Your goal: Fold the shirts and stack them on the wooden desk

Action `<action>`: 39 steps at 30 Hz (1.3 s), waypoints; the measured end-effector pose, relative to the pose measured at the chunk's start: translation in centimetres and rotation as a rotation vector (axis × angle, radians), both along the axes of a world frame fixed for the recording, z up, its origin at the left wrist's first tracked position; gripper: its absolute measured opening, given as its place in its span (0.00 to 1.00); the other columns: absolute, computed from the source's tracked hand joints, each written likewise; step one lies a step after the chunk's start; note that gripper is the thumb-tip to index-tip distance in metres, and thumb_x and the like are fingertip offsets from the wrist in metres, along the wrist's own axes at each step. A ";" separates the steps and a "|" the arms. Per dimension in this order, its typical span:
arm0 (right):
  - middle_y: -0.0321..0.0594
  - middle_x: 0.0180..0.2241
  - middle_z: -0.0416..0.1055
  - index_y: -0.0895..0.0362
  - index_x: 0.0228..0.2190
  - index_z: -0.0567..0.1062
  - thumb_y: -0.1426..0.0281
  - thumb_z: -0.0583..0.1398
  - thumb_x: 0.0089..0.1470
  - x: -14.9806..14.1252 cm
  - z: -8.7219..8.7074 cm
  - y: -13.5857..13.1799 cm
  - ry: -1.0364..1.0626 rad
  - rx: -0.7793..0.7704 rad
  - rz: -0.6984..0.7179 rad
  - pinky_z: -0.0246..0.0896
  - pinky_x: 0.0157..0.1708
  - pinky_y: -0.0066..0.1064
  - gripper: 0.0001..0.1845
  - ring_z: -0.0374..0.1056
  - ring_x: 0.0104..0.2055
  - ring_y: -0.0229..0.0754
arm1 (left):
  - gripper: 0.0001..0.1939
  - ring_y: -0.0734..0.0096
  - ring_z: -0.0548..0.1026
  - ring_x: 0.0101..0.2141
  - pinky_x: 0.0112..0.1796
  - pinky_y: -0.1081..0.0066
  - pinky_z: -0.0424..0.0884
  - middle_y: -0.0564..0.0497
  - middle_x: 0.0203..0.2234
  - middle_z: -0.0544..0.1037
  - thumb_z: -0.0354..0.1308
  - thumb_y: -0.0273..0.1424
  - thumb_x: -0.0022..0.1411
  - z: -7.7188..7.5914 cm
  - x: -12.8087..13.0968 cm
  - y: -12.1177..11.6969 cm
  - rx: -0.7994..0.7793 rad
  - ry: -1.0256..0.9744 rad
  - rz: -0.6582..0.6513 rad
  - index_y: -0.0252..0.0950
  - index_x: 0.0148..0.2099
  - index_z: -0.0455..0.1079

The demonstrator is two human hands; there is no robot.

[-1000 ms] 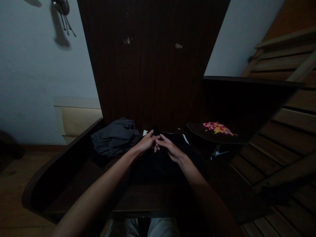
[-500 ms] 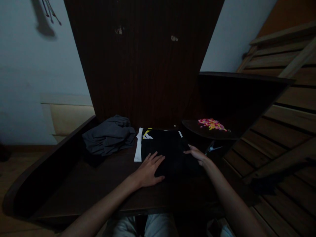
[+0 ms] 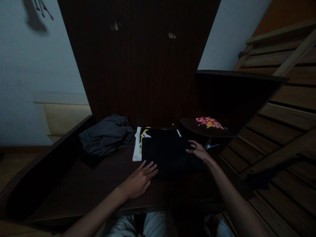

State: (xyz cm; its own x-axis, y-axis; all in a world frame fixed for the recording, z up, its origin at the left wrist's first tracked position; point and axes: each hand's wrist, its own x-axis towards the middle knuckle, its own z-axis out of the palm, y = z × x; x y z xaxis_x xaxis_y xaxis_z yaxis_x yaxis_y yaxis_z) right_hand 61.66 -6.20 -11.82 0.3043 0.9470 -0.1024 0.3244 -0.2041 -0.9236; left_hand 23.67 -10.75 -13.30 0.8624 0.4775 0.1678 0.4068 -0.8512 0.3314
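A folded black garment (image 3: 170, 151) lies on the dark desk in front of me, over white folded cloth (image 3: 137, 148). A yellow and white print shows at its upper left. At the garment's lower left corner, my left hand (image 3: 139, 179) is open, fingers stretched and their tips on the fabric. On the opposite side, my right hand (image 3: 199, 152) rests at the right edge with thumb and fingers apart. Whether any fold lies under its fingers is too dark to make out.
To the left sits a crumpled grey garment (image 3: 106, 135) beside the desk's raised side (image 3: 49, 158). A small corner shelf (image 3: 190, 123) at the right holds a heap of pink and yellow bits (image 3: 209, 122). Wooden slats (image 3: 291, 115) stand farther right.
My left hand has slid down and left, from on top of the black garment to its lower corner. My right hand stays at the right edge, its fingers a little more spread. The view has shifted slightly.
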 end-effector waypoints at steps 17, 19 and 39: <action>0.31 0.21 0.71 0.56 0.26 0.71 0.68 0.73 0.35 0.8 0.4 -0.1 -0.113 -0.190 -0.074 0.61 0.24 0.25 0.18 0.68 0.25 0.37 | 0.22 0.66 0.74 0.38 0.34 0.71 0.72 0.48 0.41 0.71 0.66 0.27 0.43 1.0 1.2 3.8 -1.041 -0.980 0.800 0.37 0.43 0.68; 0.34 0.22 0.73 0.56 0.24 0.71 0.66 0.73 0.36 0.4 0.9 -0.4 -0.091 -0.233 -0.026 0.62 0.24 0.25 0.17 0.69 0.26 0.38 | 0.22 0.66 0.74 0.38 0.32 0.72 0.71 0.49 0.39 0.71 0.67 0.28 0.43 1.6 1.3 3.9 -1.108 -0.958 0.763 0.38 0.43 0.69; 0.43 0.40 0.79 0.55 0.38 0.76 0.67 0.70 0.44 -1.8 4.6 -1.8 0.277 -0.165 0.192 0.71 0.46 0.36 0.17 0.76 0.41 0.45 | 0.40 0.59 0.74 0.50 0.44 0.68 0.72 0.45 0.55 0.73 0.60 0.21 0.45 3.4 0.5 6.2 -1.023 -0.803 0.437 0.38 0.63 0.64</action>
State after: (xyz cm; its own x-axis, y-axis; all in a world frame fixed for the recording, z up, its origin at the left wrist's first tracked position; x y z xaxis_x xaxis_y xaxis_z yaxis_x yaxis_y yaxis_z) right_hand 59.82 -8.00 -7.23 0.0617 0.9480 -0.3121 0.1136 -0.3173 -0.9415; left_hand 24.22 -4.57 -9.90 0.4452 0.8944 -0.0433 -0.0242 0.0604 0.9979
